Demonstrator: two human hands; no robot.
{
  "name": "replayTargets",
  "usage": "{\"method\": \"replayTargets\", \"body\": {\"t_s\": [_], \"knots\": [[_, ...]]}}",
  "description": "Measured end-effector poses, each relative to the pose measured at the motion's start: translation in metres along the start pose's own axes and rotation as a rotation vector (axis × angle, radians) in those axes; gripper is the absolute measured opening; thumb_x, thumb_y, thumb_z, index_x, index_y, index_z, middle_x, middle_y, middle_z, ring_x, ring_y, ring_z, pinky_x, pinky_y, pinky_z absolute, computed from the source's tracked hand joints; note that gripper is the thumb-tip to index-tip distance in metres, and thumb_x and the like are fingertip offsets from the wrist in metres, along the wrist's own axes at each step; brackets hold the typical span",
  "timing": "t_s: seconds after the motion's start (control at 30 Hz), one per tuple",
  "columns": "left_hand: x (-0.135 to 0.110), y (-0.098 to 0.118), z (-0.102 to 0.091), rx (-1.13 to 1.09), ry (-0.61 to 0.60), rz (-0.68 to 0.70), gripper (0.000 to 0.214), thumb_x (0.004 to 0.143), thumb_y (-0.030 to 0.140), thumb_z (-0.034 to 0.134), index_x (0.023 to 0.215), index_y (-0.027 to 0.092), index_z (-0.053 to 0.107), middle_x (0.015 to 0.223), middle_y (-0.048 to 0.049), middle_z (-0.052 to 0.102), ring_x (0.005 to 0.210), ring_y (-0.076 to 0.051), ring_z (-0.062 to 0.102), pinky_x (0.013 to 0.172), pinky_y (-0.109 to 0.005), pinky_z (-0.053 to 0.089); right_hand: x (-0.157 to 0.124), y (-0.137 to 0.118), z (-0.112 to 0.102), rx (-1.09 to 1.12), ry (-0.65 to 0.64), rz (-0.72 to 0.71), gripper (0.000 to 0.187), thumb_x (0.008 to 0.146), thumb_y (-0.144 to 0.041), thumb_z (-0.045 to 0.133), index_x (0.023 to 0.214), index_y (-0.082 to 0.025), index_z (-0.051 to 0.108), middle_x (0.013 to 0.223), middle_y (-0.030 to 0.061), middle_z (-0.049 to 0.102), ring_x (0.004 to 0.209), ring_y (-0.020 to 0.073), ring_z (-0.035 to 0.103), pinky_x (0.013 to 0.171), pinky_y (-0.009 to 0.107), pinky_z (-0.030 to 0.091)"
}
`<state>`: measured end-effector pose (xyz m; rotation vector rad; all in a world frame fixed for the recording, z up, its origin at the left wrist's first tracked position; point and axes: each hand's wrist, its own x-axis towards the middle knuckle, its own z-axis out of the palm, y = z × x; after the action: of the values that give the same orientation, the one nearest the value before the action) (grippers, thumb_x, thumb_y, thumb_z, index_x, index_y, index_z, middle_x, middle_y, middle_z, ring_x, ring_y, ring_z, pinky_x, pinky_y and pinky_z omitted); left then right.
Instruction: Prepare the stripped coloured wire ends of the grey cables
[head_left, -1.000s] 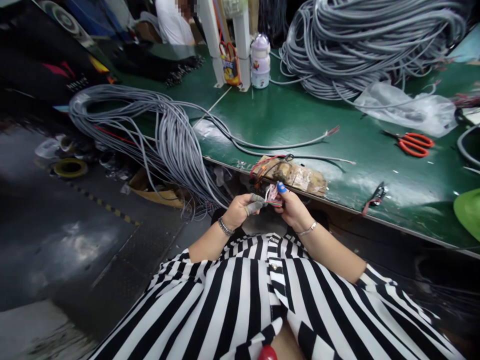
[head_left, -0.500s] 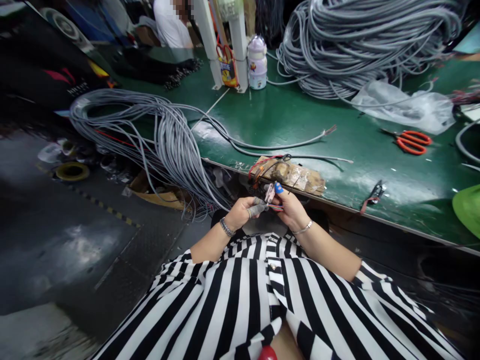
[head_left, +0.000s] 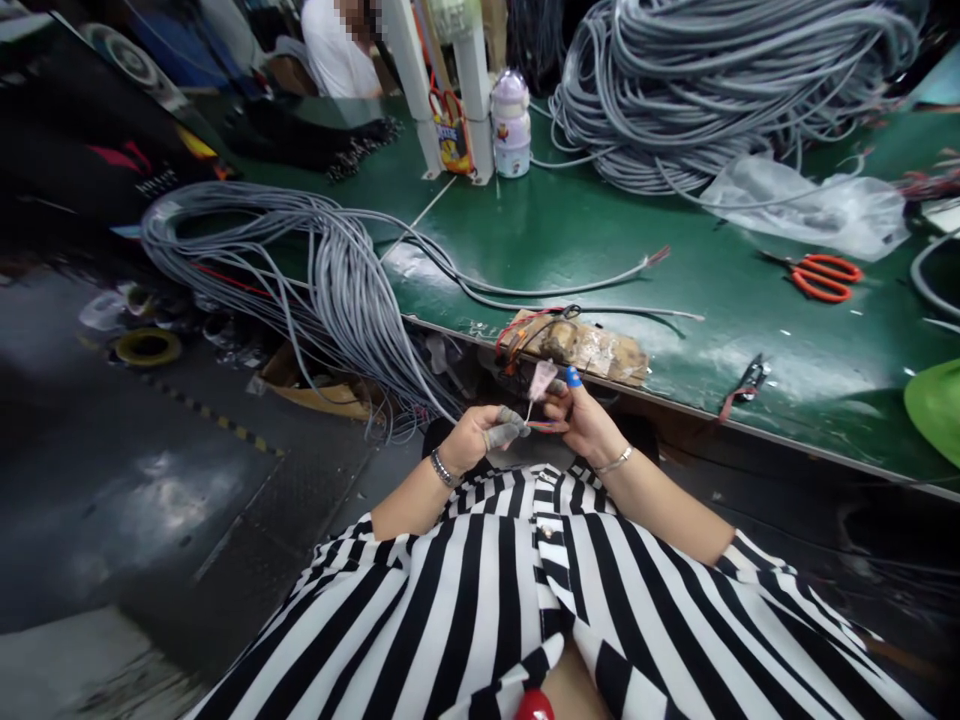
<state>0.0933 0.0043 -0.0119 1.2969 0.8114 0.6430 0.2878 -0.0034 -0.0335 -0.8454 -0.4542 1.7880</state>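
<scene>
In front of my body, my left hand (head_left: 484, 435), with grey coverings on its fingertips, is closed in a pinch on the end of a grey cable (head_left: 446, 402). Thin coloured wires (head_left: 547, 427) stick out from that pinch and run to my right hand (head_left: 586, 428), whose fingers are curled around them. Its thumb has blue tape on the tip and points up. Between the hands, a small pinkish-white piece (head_left: 542, 381) stands on a thin pale strand near my right fingertips. What it is cannot be made out.
A large grey cable bundle (head_left: 337, 270) hangs over the green table's (head_left: 720, 350) edge at left. A taped wooden block (head_left: 600, 350) lies at the edge. Orange-handled scissors (head_left: 825, 276), small snips (head_left: 751, 378), a bottle (head_left: 511, 125) and a cable coil (head_left: 720, 90) are beyond.
My hands have moved slightly apart, leaving more of the coloured wires and the pale strand showing between them. The pinkish-white piece has tilted and stands a little higher.
</scene>
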Motion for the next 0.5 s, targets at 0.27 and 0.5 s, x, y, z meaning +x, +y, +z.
{"method": "replayTargets", "body": {"t_s": [0.27, 0.5], "knots": [[-0.021, 0.003, -0.002, 0.039, 0.015, -0.016, 0.036, 0.067, 0.044, 0.079, 0.079, 0.011, 0.072, 0.057, -0.0009, 0.061, 0.050, -0.008, 0.050, 0.051, -0.020, 0.040, -0.003, -0.006, 0.002, 0.012, -0.011, 0.051, 0.056, 0.071, -0.072, 0.062, 0.079, -0.018, 0.054, 0.073, 0.0006, 0.061, 0.042, 0.0026, 0.023, 0.034, 0.017, 0.006], [-0.005, -0.001, -0.005, 0.004, 0.159, 0.081, 0.032, 0.069, 0.041, 0.079, 0.081, 0.012, 0.073, 0.060, -0.0017, 0.064, 0.053, -0.008, 0.052, 0.055, -0.021, 0.042, 0.004, -0.012, 0.014, -0.090, -0.040, -0.005, 0.052, 0.068, -0.066, 0.070, 0.078, -0.015, 0.060, 0.058, -0.0038, 0.048, 0.041, 0.0024, 0.024, 0.036, 0.018, 0.006]]}}
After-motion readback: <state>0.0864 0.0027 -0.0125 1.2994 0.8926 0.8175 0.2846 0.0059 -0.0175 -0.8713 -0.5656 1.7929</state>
